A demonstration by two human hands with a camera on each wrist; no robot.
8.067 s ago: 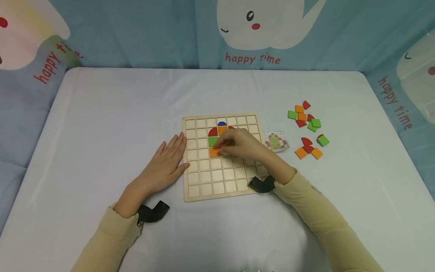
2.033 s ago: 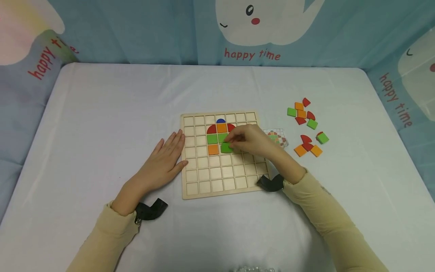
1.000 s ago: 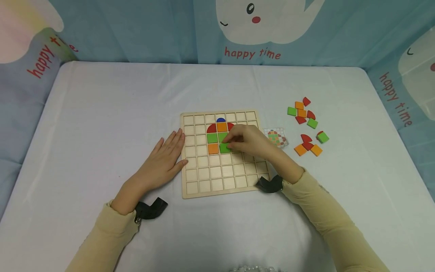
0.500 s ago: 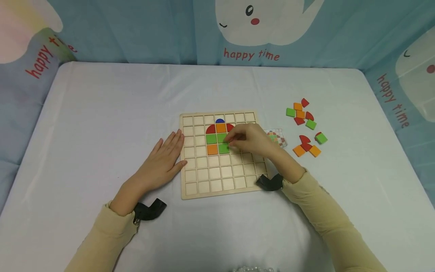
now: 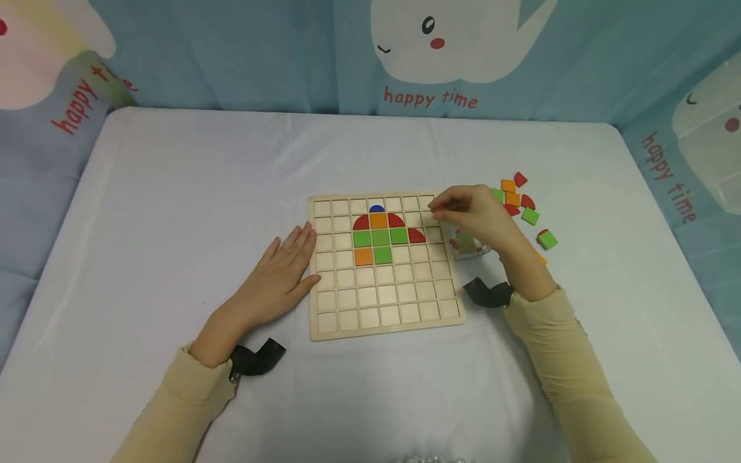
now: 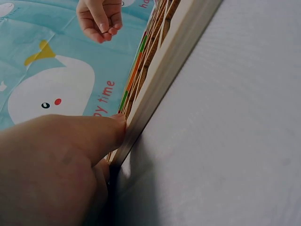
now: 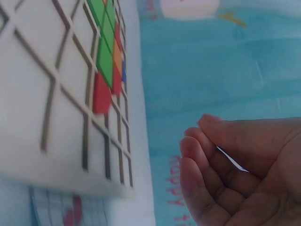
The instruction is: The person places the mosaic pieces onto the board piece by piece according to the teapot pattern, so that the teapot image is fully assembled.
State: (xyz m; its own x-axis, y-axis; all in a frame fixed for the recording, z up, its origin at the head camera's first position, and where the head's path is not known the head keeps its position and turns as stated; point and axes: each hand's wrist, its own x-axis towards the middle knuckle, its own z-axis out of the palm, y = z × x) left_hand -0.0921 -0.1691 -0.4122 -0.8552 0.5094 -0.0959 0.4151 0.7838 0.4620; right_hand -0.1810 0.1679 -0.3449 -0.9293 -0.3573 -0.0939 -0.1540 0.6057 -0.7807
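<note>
Head view: we find the left hand (image 5: 271,283) resting flat, fingers straight, touching the left edge of the board (image 5: 368,298); we see red, orange, green and blue tiles (image 5: 380,238) in its upper and middle cells; the right hand (image 5: 485,212), empty and loosely bent, hovers at its upper right corner; beneath, a picture card (image 5: 466,245); rightmost, loose tiles (image 5: 530,216).

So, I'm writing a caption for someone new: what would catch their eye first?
Probably the bright red, orange, green and blue pieces on the upper half of the wooden grid board. Next, perhaps, the loose pieces on the white tabletop to its right, then the smiling white cartoon on the blue curtain behind.
</note>
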